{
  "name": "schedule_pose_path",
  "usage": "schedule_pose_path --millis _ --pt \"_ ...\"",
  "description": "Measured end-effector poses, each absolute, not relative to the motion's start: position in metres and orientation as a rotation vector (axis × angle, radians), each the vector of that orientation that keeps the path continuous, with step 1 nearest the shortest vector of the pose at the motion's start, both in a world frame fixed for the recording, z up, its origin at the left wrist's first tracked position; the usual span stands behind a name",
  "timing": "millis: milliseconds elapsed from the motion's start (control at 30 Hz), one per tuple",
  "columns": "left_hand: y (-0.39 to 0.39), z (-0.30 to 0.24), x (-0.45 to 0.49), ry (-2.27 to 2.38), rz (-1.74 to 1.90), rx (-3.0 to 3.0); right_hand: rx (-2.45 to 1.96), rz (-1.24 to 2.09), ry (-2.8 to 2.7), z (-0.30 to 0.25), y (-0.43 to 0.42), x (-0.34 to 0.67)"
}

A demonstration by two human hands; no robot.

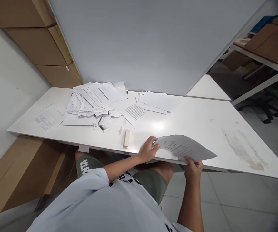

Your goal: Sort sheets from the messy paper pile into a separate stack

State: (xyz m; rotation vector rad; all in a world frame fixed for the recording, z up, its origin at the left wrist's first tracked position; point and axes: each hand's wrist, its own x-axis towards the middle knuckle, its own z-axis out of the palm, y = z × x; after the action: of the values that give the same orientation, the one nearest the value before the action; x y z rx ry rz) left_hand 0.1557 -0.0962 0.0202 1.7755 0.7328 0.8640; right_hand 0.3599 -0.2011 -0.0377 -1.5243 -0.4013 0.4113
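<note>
Paper (187, 146): thin, smoothly bowing.
Grip: I'm watching left hand (148, 150) and right hand (193, 167) pinching its edges.

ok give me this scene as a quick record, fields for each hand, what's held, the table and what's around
left hand: grips the left end of the printed paper
right hand: grips its near edge
held paper: bent, over the table's near edge; sheet count unclear
table: white, stain toward the right end
on table: messy paper pile; cream stapler-like object left of the left hand
surroundings: stacked cardboard boxes at upper left
</note>
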Motion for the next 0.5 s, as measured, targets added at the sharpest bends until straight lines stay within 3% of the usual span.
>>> schedule_pose_path --millis 500 --pt "-0.101 0.028 0.144 0.918 0.972 1.768 -1.451 0.344 -0.348 -0.044 -0.203 0.365"
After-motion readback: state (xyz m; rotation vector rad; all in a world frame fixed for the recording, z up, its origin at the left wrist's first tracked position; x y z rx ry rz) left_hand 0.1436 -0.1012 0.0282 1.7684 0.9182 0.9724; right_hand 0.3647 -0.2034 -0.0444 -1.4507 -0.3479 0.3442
